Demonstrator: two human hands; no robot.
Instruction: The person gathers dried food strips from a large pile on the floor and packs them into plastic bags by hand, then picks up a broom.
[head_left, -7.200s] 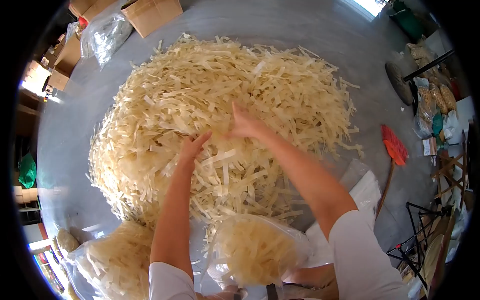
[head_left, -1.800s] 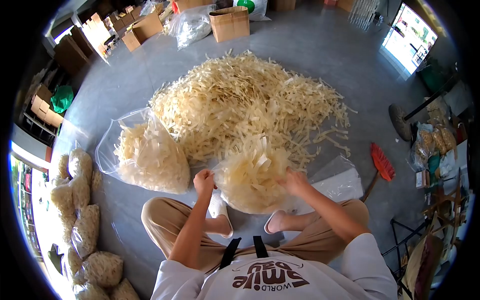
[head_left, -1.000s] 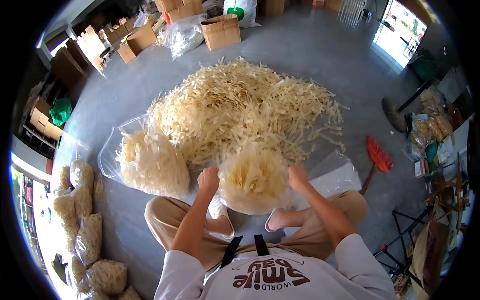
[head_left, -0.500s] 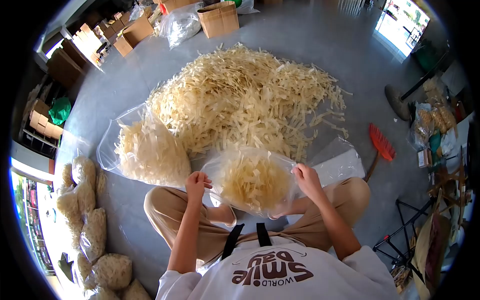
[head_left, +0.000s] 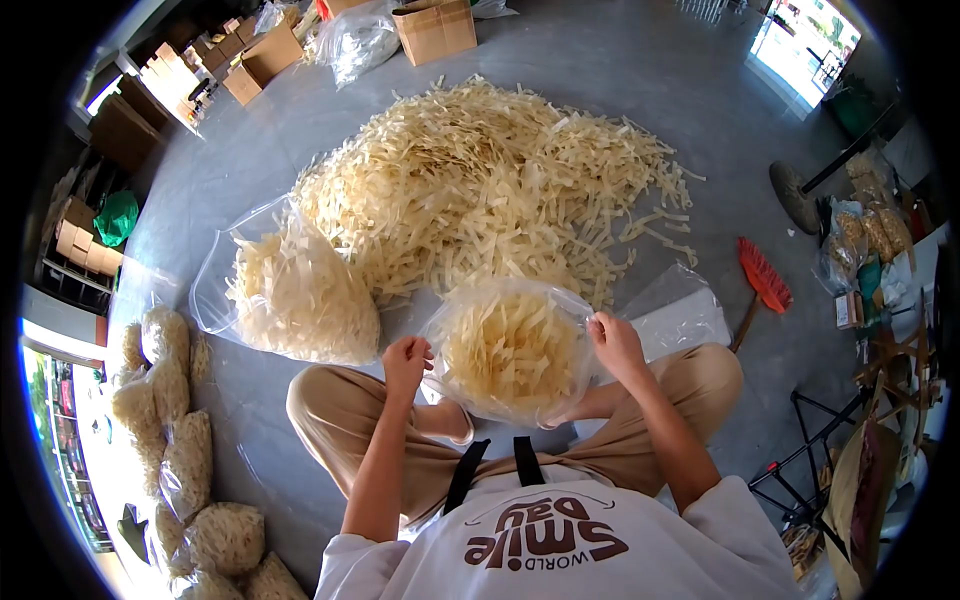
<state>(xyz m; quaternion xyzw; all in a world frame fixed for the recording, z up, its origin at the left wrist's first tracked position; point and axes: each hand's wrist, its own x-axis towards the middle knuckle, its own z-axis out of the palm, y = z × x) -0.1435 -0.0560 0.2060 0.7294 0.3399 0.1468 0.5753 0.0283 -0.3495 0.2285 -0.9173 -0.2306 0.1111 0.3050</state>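
Between my knees stands a clear plastic bag with its mouth facing up, filled with pale yellow dried strips. My left hand is closed on the bag's left rim. At the opposite side, my right hand pinches the rim between thumb and fingers. A large heap of the same strips spreads over the floor just beyond the bag. Left of my hands, another clear bag full of strips leans beside the heap, its mouth loose.
Flat plastic bags lie by my right knee, near a red broom head. Several filled bags line the floor at left. Cardboard boxes stand at the back. A black metal frame is at right.
The bag's mouth is rounder and wider, showing more of the strips. My left hand has shifted slightly right, and my right hand has risen a little.
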